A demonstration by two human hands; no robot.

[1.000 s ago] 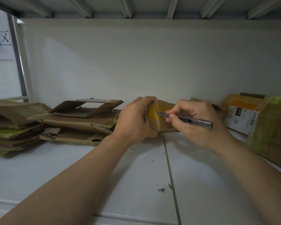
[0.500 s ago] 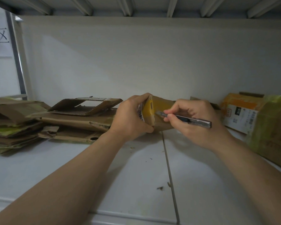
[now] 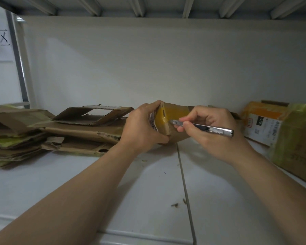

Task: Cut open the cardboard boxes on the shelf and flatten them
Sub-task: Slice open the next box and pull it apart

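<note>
Slicing the taped box [image 3: 177,114]: your left hand [image 3: 141,128] grips it, your right hand [image 3: 215,140] holds the knife [image 3: 217,129]; flattened cardboard [image 3: 81,131] lies at the shelf [image 3: 148,191] left edge, uncut boxes [image 3: 265,124] right

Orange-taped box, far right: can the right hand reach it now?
Probably yes. The orange-taped box sits beyond the right hand with only bare shelf between them. But that hand grips the utility knife, its tip at the small box held by the left hand, so it isn't free to grasp.

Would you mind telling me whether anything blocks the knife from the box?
Nothing visible does: the knife in the right hand has its tip at the taped end of the box, which the left hand grips.
</note>
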